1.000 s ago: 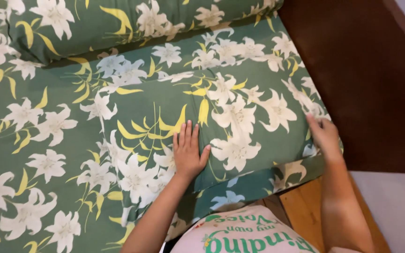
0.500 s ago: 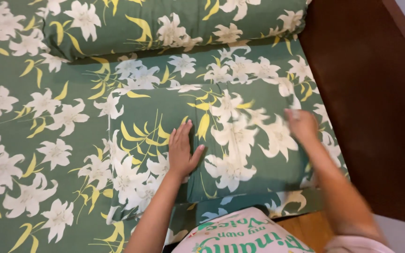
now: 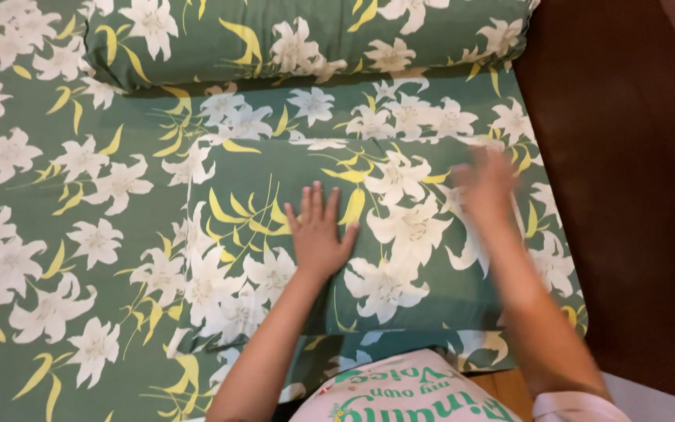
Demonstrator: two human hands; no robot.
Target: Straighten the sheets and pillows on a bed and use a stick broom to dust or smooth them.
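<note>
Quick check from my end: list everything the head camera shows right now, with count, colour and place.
Flat rectangular fabric pillow: one, green with white lilies and yellow leaves, centre, under both hands.
Long fabric bolster: one, same floral print, along the top.
Floral bed sheet: one, same print, covering the left and centre.
Dark brown wooden bed frame: one, right side.
Left hand: flat on the pillow, fingers spread.
Right hand: blurred, over the pillow's right part.

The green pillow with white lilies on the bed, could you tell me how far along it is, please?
Done: the green lily-print pillow lies flat on the matching floral sheet, below the long bolster. In hand: the left hand presses flat on it; the blurred right hand is over its right side. Left: the near edge looks rumpled.
</note>
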